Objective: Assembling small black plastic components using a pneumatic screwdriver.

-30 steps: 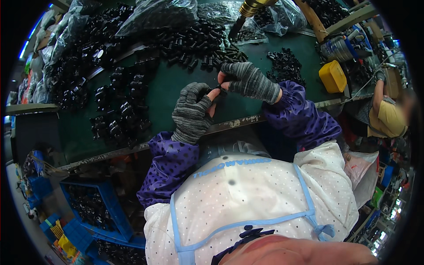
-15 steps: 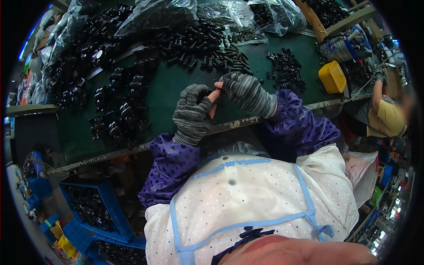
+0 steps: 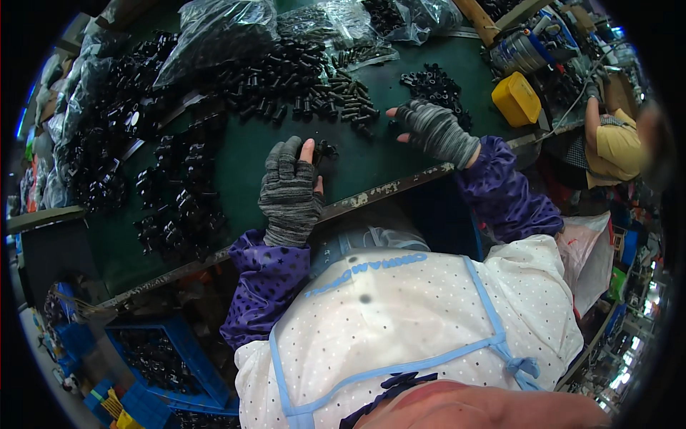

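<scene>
Right hand (image 3: 432, 132) splayed wide, empty, small black bolts (image 3: 350, 100) just beyond its fingertips; left hand (image 3: 289, 189) pinches a black part (image 3: 325, 150) nearer the body.

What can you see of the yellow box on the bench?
The yellow box is a small, blocky, plain yellow case that looks like plastic, with rounded corners. It sits closed and tilted at the far right of the green bench, near the edge. A metal tool lies just beyond it, and a heap of black parts lies to its left. Neither hand touches it; the right hand is nearest.
</scene>
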Tool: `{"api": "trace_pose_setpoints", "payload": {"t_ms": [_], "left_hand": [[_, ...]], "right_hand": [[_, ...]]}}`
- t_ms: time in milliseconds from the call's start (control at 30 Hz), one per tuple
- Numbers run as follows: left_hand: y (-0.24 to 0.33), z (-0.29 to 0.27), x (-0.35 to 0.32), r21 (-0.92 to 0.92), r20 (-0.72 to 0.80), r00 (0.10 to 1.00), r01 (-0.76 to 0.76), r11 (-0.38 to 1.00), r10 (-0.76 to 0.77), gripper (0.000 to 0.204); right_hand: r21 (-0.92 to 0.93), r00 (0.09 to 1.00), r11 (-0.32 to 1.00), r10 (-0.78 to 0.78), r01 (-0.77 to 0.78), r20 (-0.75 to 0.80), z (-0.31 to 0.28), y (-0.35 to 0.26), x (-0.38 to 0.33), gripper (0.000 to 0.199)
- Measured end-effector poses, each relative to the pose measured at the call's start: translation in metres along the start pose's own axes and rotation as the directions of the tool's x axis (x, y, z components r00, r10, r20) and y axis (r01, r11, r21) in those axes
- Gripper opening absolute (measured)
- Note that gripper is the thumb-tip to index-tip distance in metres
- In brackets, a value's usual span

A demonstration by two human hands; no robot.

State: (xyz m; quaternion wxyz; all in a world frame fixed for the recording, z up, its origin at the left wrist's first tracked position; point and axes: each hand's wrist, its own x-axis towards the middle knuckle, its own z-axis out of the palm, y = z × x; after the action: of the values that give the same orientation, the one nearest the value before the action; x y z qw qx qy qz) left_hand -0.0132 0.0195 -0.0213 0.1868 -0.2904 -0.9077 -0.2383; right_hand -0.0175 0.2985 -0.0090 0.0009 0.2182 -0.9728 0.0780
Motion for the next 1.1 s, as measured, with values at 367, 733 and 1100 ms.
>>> {"api": "trace_pose_setpoints", "payload": {"t_ms": [367,733,1100], "left_hand": [[-0.021,-0.027,0.003,-0.742,0.658,0.647,0.644,-0.185,-0.385,0.047],[-0.023,-0.002,-0.003,-0.6,0.743,0.649,0.54,-0.59,-0.162,0.035],[-0.013,-0.009,0.006,-0.661,0.706,0.69,0.562,-0.497,-0.158,0.037]], "right_hand": [[0.562,0.981,0.821,0.011,0.103,-0.196,-0.004,-0.023,0.033,0.019],[0.63,0.991,0.766,-0.069,0.127,-0.117,-0.007,-0.07,0.083,0.021],[0.742,0.983,0.67,0.112,0.034,-0.147,-0.006,-0.094,0.089,0.022]]}}
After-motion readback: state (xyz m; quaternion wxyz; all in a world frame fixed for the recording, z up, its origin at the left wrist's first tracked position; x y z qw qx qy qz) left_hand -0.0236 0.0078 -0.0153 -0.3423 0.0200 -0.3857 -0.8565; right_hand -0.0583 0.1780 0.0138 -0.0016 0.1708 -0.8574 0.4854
